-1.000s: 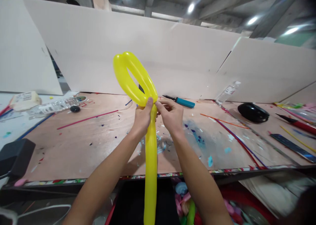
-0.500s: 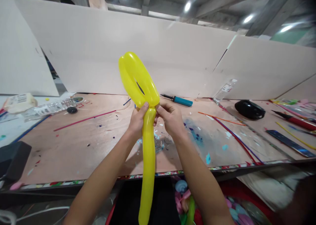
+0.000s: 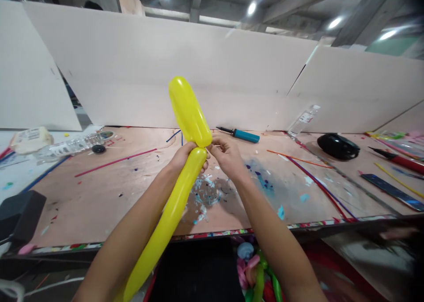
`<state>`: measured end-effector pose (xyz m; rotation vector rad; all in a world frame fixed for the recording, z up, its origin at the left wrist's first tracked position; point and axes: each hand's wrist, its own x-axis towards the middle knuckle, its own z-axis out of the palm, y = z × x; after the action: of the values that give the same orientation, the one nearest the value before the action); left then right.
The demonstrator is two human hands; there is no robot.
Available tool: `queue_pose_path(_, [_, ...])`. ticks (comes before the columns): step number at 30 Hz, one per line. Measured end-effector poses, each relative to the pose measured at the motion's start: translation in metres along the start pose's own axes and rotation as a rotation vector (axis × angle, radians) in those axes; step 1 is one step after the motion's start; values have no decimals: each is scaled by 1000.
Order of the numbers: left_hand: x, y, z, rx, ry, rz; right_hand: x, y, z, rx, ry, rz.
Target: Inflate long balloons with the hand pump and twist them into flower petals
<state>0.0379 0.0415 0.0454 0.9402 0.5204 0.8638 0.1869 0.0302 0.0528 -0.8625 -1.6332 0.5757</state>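
Observation:
A long yellow modelling balloon (image 3: 168, 209) is held above the table, pinched at a twist near its middle. Above the twist, its folded upper part leans up and to the left; below it, the long tail runs down to the left across my forearm. My left hand (image 3: 183, 157) is closed round the twist from the left, most of its fingers hidden behind the balloon. From the right, my right hand (image 3: 227, 156) pinches at the same twist with thumb and forefinger. What lies right between those fingertips is too small to make out, apart from the balloon's edge.
On the table (image 3: 109, 204) lie a teal hand pump (image 3: 245, 135), a clear bottle (image 3: 303, 120), a black mouse-shaped object (image 3: 338, 146), a phone (image 3: 392, 191) and thin coloured sticks. A white partition (image 3: 132, 67) stands behind. Crumpled balloons (image 3: 251, 266) lie below the table's front edge.
The balloon has turned about its twist: the tail has swung from nearly straight down to the lower left, and the gap in the upper loop no longer shows. Both hands keep their hold.

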Motion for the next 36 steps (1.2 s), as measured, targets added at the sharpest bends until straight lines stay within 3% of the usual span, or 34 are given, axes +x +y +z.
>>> queue_pose_path(3, [5, 1, -4, 32, -76, -134, -2, 1, 3, -106, 100, -180])
queue_pose_path(5, [8, 0, -6, 95, -37, -115, -4, 1, 4, -195, 146, -264])
queue_pose_path(9, [3, -2, -3, 333, 373, 356, -11, 4, 10, -353, 248, -331])
queue_pose_path(11, [-5, 0, 6, 433, 458, 496, -12, 7, 13, -394, 304, -352])
queue_pose_path(17, [-25, 16, 27, 547, 161, 460, -13, 6, 15, -502, 326, -513])
queue_pose_path(19, [-22, 20, 24, 583, 152, 384, -13, 3, 12, -552, 320, -569])
queue_pose_path(23, [-10, 23, 19, 426, 93, 252, -10, -4, 7, -622, 273, -613])
queue_pose_path(31, [7, 31, 32, 414, 155, 330, 0, 9, -5, -658, 331, -602])
queue_pose_path(36, [6, 53, 53, 317, 60, 365, 10, -11, -4, -403, 491, -430])
